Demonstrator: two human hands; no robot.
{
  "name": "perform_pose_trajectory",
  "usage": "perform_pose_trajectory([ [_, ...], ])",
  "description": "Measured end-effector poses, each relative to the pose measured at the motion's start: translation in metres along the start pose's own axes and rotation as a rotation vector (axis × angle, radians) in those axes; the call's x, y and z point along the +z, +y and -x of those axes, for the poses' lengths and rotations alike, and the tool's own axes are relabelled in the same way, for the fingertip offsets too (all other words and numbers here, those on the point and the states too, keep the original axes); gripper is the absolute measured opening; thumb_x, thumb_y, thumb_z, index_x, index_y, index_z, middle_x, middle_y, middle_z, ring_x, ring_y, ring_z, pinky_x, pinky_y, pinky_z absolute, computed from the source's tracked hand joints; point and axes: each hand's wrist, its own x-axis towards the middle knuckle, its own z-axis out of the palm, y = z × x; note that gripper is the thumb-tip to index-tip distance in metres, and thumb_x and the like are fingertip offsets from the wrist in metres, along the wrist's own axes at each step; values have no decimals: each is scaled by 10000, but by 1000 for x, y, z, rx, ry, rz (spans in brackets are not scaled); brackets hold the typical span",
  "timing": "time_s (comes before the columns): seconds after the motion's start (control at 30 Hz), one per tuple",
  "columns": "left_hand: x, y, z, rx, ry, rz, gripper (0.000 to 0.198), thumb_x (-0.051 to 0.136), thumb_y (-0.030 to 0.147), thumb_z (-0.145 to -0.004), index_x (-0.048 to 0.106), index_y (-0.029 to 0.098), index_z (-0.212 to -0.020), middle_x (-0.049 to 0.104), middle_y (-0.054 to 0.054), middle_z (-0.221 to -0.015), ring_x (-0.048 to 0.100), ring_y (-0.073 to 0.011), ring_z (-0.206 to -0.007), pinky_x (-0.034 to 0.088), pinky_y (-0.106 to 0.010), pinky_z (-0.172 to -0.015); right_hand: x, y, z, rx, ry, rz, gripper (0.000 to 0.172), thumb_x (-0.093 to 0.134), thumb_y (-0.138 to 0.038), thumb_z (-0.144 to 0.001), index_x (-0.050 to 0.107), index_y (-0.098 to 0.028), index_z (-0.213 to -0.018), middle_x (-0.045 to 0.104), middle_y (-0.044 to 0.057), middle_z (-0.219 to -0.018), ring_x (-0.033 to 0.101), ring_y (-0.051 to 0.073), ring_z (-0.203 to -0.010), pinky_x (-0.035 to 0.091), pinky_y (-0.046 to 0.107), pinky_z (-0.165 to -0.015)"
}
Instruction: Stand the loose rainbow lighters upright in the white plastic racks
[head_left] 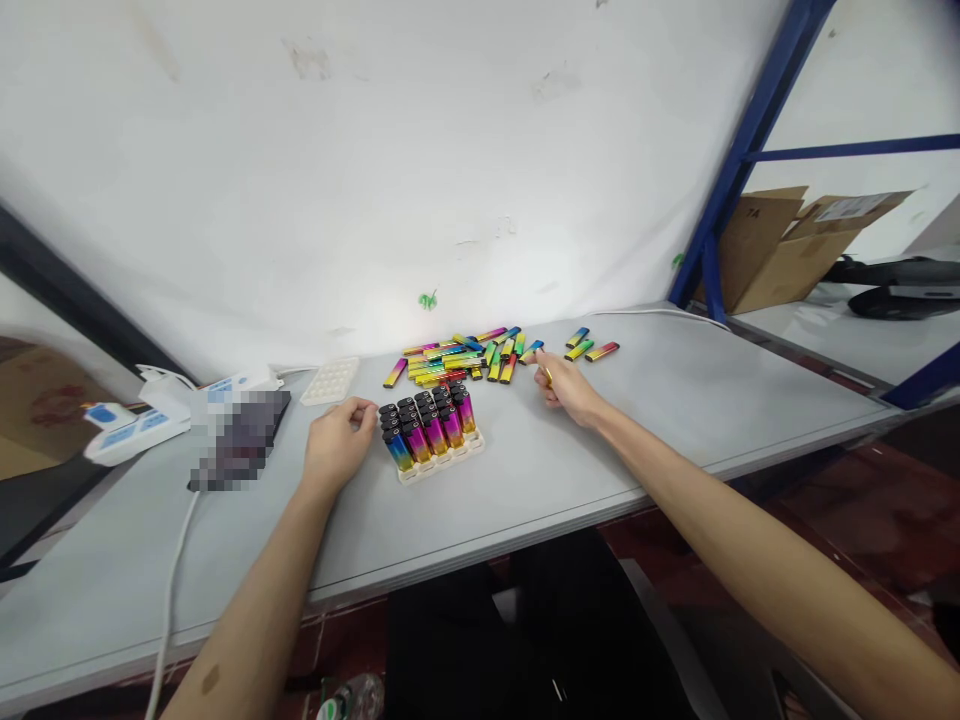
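A pale slotted tray (442, 462) stands on the table, filled with rows of upright lighters (433, 432) with black tops and shiny blue, purple and gold bodies. Just left of it rests my left hand (337, 440), its fingers curled, with nothing visible in them; whether the fingertips touch the lighters I cannot tell. Behind the tray lies a pile of loose lighters (450, 362) in rainbow colours. At the pile's right end my right hand (562, 385) is closed on a lighter (548, 377), mostly hidden. Its fingertips meet a blue-ended lighter (531, 350).
A few separate lighters (578, 350) lie right of the pile. An extra pale tray (330, 381) sits at the back left, near a blurred dark flat object (251, 440) and white power strips (146, 430). Blue shelving (720, 200) and a cardboard box (780, 250) stand right.
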Motion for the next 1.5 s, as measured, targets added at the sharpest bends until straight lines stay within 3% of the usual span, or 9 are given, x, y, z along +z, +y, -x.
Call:
perform_pose_trajectory([
  [0.07, 0, -1, 0, -1, 2, 4, 309, 480, 404, -863, 714, 225, -955, 774, -50, -945, 700, -228, -883, 508, -333, -886, 2, -2, 1, -5, 23, -52, 283, 536, -499, -902, 504, -218, -900, 402, -74, -630, 328, 68, -420, 240, 198, -372],
  [0.2, 0, 0, 1, 0, 4, 12, 309, 481, 403, -864, 716, 224, -952, 775, -47, -931, 698, -225, -872, 510, -332, -897, 5, -5, 5, -20, -14, -85, 340, 650, -509, -854, 443, -254, -942, 545, -49, -742, 530, 118, -515, 445, 243, -443],
  [0.27, 0, 0, 1, -3, -1, 12, 311, 477, 404, -865, 716, 224, -951, 774, -45, -930, 697, -226, -875, 509, -334, -900, 5, -5, 7, -22, -68, -100, 413, 699, -540, -824, 410, -272, -947, 557, -63, -736, 547, 127, -531, 488, 262, -475],
  [0.47, -1, 1, 1, 3, -11, 13, 316, 474, 400, -864, 717, 221, -957, 771, -48, -940, 695, -228, -886, 503, -337, -904, 2, -8, 6, 85, -44, -176, 507, 491, -715, -882, 447, -228, -751, 290, -95, -511, 226, 73, -400, 202, 188, -374],
  [0.6, 0, 0, 0, 7, -4, 11, 316, 478, 401, -864, 720, 220, -959, 772, -49, -930, 696, -226, -875, 505, -337, -901, 3, -11, 5, 123, 44, -138, 518, 373, -629, -943, 330, -232, -614, 209, -86, -464, 121, 68, -390, 107, 211, -378],
  [0.8, 1, -2, 0, 5, 1, 15, 318, 479, 410, -863, 718, 225, -962, 771, -51, -942, 697, -228, -883, 508, -332, -879, 4, -12, 7, 78, 44, -133, 419, 360, -462, -935, 302, -239, -586, 209, -72, -448, 104, 73, -394, 104, 221, -390],
  [1.1, -1, 2, 2, -3, 7, 11, 318, 486, 406, -857, 729, 228, -961, 771, -44, -912, 693, -225, -869, 510, -330, -875, 5, -11, 6, 89, 55, -139, 537, 410, -672, -911, 310, -239, -611, 218, -75, -466, 120, 71, -401, 101, 225, -401],
  [1.33, 0, 0, 1, 3, -1, 20, 308, 485, 403, -860, 719, 228, -960, 768, -48, -931, 691, -225, -883, 501, -330, -876, 4, -8, 6, 74, -1, -124, 428, 352, -480, -940, 312, -237, -590, 223, -64, -446, 107, 80, -394, 105, 226, -391],
  [1.5, 0, -1, 1, 6, 7, 22, 310, 481, 406, -860, 717, 226, -952, 767, -53, -922, 690, -228, -888, 500, -332, -879, 2, -6, 5, 80, 1, -116, 410, 362, -483, -925, 309, -242, -598, 223, -66, -451, 106, 84, -397, 108, 226, -385],
])
